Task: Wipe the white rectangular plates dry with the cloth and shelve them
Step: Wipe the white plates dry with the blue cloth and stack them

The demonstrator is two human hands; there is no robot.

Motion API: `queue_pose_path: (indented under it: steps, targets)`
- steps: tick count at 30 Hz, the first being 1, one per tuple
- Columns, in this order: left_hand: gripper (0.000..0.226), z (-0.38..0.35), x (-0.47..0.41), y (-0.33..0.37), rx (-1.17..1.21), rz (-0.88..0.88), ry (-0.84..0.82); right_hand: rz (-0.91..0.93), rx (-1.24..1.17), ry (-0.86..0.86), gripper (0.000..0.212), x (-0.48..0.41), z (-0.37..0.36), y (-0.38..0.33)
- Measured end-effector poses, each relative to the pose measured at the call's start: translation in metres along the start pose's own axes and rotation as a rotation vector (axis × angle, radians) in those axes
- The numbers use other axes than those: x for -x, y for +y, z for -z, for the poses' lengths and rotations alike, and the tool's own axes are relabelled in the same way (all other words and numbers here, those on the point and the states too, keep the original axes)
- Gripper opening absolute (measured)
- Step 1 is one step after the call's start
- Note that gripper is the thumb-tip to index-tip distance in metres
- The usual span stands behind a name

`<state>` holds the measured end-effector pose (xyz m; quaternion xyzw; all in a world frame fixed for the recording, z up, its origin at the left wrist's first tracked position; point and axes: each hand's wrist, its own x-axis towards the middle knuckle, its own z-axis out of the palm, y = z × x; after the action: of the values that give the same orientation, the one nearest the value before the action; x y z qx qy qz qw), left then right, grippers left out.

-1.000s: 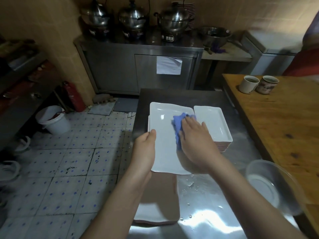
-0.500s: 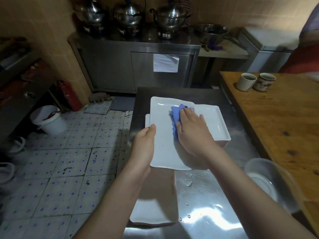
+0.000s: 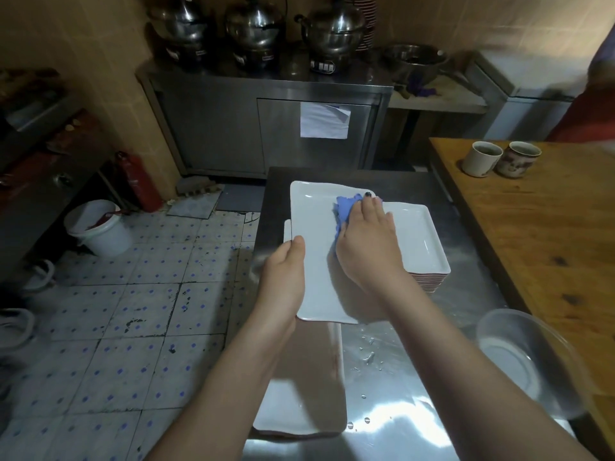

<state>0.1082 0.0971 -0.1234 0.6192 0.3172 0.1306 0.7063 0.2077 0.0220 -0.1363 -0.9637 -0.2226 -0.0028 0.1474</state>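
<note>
- Shifted toward 12 o'clock since a moment ago: right hand, fingers straight, pressing crumpled blue cloth on far end of white rectangular plate.
- Gripping that plate's 9 o'clock edge, thumb on top: left hand.
- Over shiny steel table; at 3 o'clock, stack of white plates, partly hidden by right hand.
- At 6 o'clock, second plate pile beneath forearms; at 4 o'clock, clear plastic bowl; at 2 o'clock, two ceramic cups.

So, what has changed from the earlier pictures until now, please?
The right hand slid the blue cloth away from the person, toward the far end of the held plate. The left hand keeps its grip on the plate's left edge; the stack of plates beside it has not moved.
</note>
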Motion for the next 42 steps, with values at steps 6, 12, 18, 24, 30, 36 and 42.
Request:
queue_pose_path:
  steps: [6, 12, 18, 24, 30, 36, 42]
  targets:
    - [0.035, 0.006, -0.005, 0.004, -0.029, 0.032, 0.053, 0.249, -0.127, -0.122, 0.054, -0.013, 0.005, -0.034]
    - [0.037, 0.014, -0.008, 0.004, -0.01, 0.061, 0.038, 0.332, 0.112, -0.16, 0.053, -0.008, 0.008, -0.029]
    - [0.037, 0.02, -0.01, 0.004, 0.07, 0.062, 0.007, 0.181, 0.19, -0.141, 0.056, -0.008, 0.007, -0.01]
    - [0.036, 0.019, -0.013, 0.006, 0.068, 0.034, 0.032, 0.085, 0.027, -0.111, 0.056, 0.011, 0.0, -0.025]
    - [0.033, 0.014, -0.022, 0.011, 0.086, 0.021, 0.092, 0.193, -0.182, -0.202, 0.055, 0.047, 0.001, -0.061]
    - [0.037, 0.022, -0.027, 0.014, 0.068, 0.023, 0.086, 0.302, -0.097, -0.29, 0.055, 0.059, 0.006, -0.053]
    - [0.036, 0.023, -0.029, 0.013, 0.009, 0.012, 0.056, 0.252, -0.056, -0.245, 0.074, 0.072, 0.008, -0.025]
